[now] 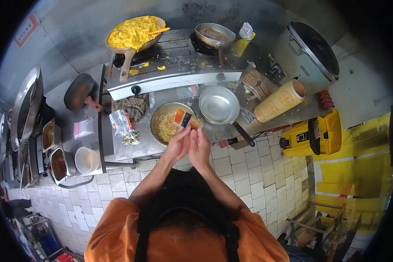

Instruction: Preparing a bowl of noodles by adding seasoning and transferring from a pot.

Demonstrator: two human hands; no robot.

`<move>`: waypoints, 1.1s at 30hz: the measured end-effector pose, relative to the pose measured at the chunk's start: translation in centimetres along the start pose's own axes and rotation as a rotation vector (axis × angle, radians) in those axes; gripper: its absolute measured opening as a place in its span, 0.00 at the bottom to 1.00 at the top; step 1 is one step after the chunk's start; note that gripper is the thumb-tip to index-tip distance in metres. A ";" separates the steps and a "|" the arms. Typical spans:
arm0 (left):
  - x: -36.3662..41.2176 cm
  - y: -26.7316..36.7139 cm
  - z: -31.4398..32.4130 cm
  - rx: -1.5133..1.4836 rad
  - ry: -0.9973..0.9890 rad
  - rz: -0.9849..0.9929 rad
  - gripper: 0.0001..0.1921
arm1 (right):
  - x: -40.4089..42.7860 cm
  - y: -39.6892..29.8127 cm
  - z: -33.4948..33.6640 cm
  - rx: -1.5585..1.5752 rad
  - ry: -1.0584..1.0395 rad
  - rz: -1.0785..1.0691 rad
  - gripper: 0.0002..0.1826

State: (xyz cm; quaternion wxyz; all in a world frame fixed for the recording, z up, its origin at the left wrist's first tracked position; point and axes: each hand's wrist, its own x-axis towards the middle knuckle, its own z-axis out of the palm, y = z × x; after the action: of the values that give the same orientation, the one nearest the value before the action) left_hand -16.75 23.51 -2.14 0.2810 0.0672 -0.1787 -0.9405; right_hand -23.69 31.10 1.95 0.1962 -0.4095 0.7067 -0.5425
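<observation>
My left hand (177, 144) and my right hand (199, 146) meet over the near edge of a steel counter, their fingertips together on a joined strip of small seasoning sachets (185, 120). Orange, dark and golden-brown contents show through the sachets. Just beyond and below them, a round pan (155, 127) holds curly noodles (166, 126) with brown bits on top. An empty saucepan (219, 104) with a black handle sits to the right of the noodle pan. To the left lie an opened white and red noodle wrapper (121, 121) and a small patterned packet (131, 138).
Behind stands a two-burner gas stove (177, 78), bearing a frying pan of yellow egg (134, 32) and a small pan of brown food (215, 34). Rightward are a spatula (247, 115), a printed paper roll (279, 101) and a large rice cooker (311, 55). Sauce containers (59, 163) stand left.
</observation>
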 end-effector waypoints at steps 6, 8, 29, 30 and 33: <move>0.0 1.2 -0.8 0.474 0.095 0.352 0.17 | 1.6 -0.3 -1.5 0.108 0.028 -0.063 0.15; -1.0 1.5 -1.3 0.678 0.263 0.415 0.14 | 1.9 0.3 -1.0 0.145 -0.037 -0.064 0.13; -8.3 6.7 1.1 1.436 0.164 0.069 0.13 | 9.6 9.0 5.1 -1.122 -0.865 -0.277 0.14; -9.2 7.3 -0.6 1.486 0.229 0.161 0.13 | 8.9 7.3 5.1 -1.098 -0.819 -0.331 0.11; -10.5 8.3 -4.2 1.522 0.406 0.221 0.14 | 8.7 2.5 4.7 -1.090 -0.836 -0.312 0.09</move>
State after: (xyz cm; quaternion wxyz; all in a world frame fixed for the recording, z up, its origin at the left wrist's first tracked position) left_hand -2.85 21.61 -2.70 0.2768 0.3926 -0.7231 -0.4964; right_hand -26.34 21.52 -0.50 0.1382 -0.7202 0.6763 0.0698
